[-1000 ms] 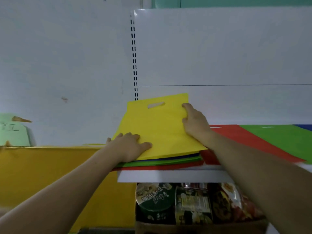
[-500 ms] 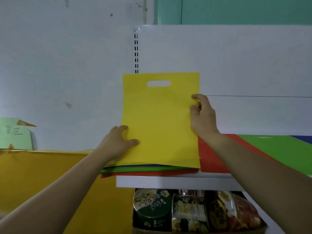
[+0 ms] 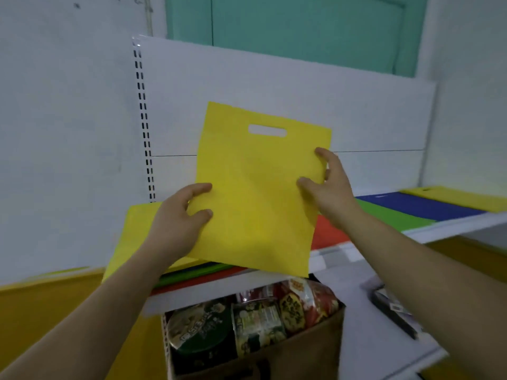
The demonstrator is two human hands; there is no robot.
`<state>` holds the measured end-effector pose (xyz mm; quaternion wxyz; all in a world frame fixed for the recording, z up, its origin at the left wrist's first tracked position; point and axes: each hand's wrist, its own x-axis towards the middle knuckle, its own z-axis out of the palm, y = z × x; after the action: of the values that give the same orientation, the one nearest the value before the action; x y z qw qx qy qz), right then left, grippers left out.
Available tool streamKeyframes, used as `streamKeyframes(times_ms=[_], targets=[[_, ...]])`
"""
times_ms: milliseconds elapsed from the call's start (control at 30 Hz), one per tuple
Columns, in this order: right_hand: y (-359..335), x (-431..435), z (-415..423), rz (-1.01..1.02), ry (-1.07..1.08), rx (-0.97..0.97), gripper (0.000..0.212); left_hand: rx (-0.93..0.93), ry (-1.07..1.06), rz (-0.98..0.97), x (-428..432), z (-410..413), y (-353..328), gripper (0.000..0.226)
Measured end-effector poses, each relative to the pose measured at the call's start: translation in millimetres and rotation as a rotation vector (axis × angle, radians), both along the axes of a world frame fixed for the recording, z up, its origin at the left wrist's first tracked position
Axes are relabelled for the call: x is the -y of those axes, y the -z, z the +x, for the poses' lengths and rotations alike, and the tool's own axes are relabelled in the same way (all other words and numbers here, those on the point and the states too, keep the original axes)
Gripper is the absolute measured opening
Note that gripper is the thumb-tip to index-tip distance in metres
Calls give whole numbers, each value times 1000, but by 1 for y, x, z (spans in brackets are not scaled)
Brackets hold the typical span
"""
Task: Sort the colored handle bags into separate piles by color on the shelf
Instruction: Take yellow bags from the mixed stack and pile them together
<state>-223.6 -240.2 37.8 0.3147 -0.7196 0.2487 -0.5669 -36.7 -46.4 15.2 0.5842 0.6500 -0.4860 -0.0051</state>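
I hold a yellow handle bag (image 3: 255,187) upright in the air in front of the shelf's white back panel, its cut-out handle at the top. My left hand (image 3: 178,220) pinches its left edge and my right hand (image 3: 326,185) pinches its right edge. Below it a mixed stack of bags (image 3: 192,272) lies at the shelf's left end, with another yellow bag (image 3: 131,234) on top and green and red edges showing. Further right on the shelf lie a red pile (image 3: 329,231), a green pile (image 3: 389,218), a blue pile (image 3: 419,205) and a yellow pile (image 3: 455,197).
The white shelf (image 3: 343,256) runs from centre to the right edge. Under it stands a cardboard box of snack packets (image 3: 255,322). A slotted upright (image 3: 144,119) marks the shelf's left end. A dark flat object (image 3: 395,314) lies on a lower white surface at right.
The yellow bag has been lifted off the mixed stack, raised upright and carried a little to the right. The view has swung right, revealing the blue and yellow piles.
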Motion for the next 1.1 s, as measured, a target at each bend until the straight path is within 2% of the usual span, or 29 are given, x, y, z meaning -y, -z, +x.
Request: streamKeyframes(times_ms=[67,333,833,1100], targets=[[2,4,-25,-13,87,-57,62,50,37,17,12,-19,3,42],[-5,30,-160,-19,349,9,54,30,271,22,75,-116,6,45],[-6,62,-507,8,827,5,52,72,643,58,240,-419,18,53],[2,79,-619,29,1012,23,50,128,817,92,315,-535,35,52]])
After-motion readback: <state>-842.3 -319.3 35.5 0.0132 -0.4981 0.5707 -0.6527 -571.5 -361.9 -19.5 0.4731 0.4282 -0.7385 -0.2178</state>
